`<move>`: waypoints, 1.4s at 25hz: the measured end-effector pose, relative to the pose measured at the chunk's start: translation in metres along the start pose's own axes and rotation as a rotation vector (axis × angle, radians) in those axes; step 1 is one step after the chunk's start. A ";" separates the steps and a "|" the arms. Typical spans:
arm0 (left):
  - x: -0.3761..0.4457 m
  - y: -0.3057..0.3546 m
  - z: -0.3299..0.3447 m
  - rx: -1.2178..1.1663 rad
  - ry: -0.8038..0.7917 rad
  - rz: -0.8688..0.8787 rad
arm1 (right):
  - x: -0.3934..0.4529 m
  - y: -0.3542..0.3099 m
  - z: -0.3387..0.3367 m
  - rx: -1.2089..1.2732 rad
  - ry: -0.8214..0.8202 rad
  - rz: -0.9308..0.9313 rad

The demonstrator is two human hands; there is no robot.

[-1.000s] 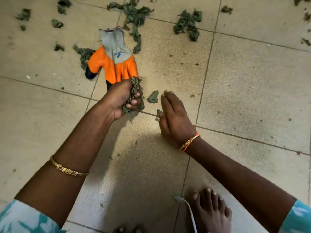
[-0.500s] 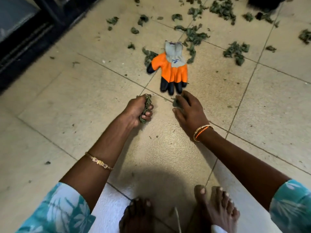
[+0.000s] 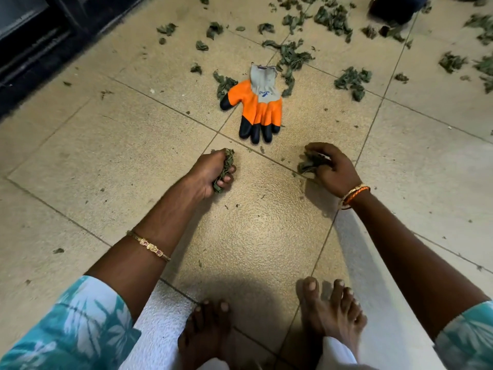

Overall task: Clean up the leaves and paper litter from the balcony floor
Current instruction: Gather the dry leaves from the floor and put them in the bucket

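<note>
- Both bare feet (image 3: 330,313) are partly cut off at the bottom edge, as are the patterned sleeves (image 3: 80,324).
- The left hand (image 3: 210,173) is clenched around a wad of leaves (image 3: 226,166) that pokes out above and below the fist, held low over the tiled floor (image 3: 120,161).
- The right hand (image 3: 330,166) curls its fingers over a clump of leaves (image 3: 309,162) on the floor; whether the clump is lifted is hard to tell.
- Beyond and between both hands lies an orange-and-grey glove (image 3: 258,102), fingertips toward them.
- Farther off, loose leaves (image 3: 293,58) lie scattered past the glove; a dark object (image 3: 392,9) is cropped at the top edge.
</note>
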State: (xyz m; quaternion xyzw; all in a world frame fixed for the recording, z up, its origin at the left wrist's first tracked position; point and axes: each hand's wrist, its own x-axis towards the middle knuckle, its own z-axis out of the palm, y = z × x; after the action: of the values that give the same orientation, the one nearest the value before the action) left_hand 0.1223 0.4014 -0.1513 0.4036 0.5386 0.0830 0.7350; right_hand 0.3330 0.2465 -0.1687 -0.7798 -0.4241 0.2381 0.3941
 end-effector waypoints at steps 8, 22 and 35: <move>0.006 -0.007 0.013 0.037 -0.035 -0.001 | -0.057 0.010 0.046 -0.564 -0.169 -0.432; -0.019 -0.021 0.049 -0.076 -0.219 -0.169 | 0.002 -0.047 -0.013 0.928 0.122 0.452; -0.007 -0.006 0.034 -0.384 -0.023 -0.079 | -0.020 -0.092 0.079 -0.033 -0.114 -0.363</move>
State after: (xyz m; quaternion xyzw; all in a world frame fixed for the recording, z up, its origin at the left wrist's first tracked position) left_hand 0.1465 0.3765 -0.1467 0.2353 0.5199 0.1510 0.8072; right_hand 0.2232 0.2927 -0.1387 -0.6821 -0.5832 0.1998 0.3933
